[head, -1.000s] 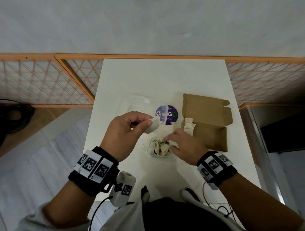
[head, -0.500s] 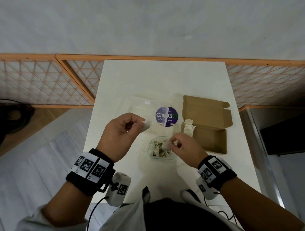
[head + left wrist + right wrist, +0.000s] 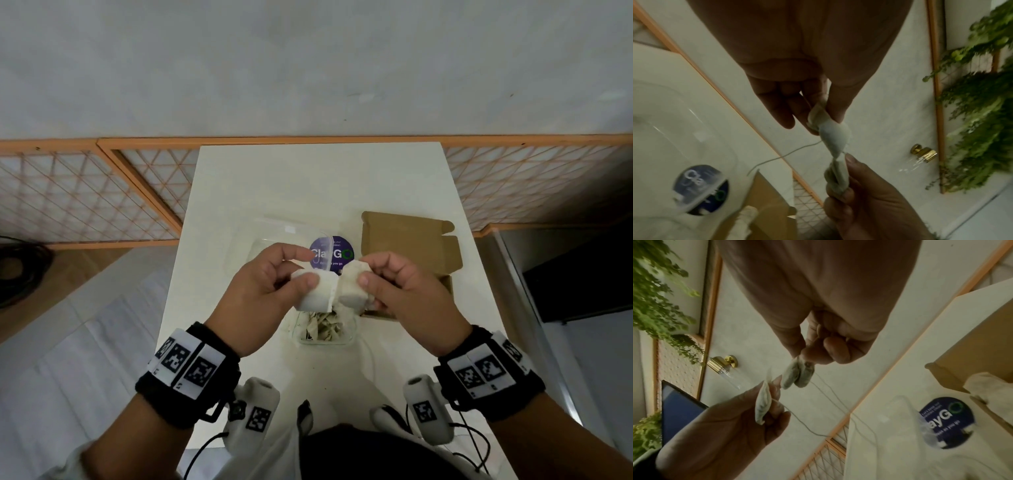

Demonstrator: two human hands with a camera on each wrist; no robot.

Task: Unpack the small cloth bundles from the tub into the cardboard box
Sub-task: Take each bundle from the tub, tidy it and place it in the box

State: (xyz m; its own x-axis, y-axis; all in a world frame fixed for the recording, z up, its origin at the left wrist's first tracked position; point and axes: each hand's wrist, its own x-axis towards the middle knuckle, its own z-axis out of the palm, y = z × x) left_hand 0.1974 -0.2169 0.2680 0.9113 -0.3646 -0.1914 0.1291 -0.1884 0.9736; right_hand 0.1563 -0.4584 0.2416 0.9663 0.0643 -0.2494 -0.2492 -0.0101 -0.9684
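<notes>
Both hands are raised above the clear tub (image 3: 349, 337), which still holds several pale cloth bundles (image 3: 323, 329). My left hand (image 3: 305, 270) pinches a white bundle (image 3: 318, 291) between thumb and fingers. My right hand (image 3: 368, 272) pinches a second bundle (image 3: 352, 291); the two bundles touch side by side. In the left wrist view, the left hand (image 3: 824, 120) pinches its bundle (image 3: 833, 133). In the right wrist view, the right hand (image 3: 807, 356) holds its bundle (image 3: 797, 376), with thin threads trailing. The open cardboard box (image 3: 411, 246) lies right of the tub, partly hidden by my right hand.
A clear lid with a round purple sticker (image 3: 337, 255) lies behind the tub. A cloth roll (image 3: 986, 386) sits at the box's left end. The white table (image 3: 308, 185) is narrow, with floor at its left and an orange lattice fence (image 3: 85, 198) behind.
The right hand picked a bundle out of the tub and rose. Both hands moved together, and the two bundles now meet above the tub.
</notes>
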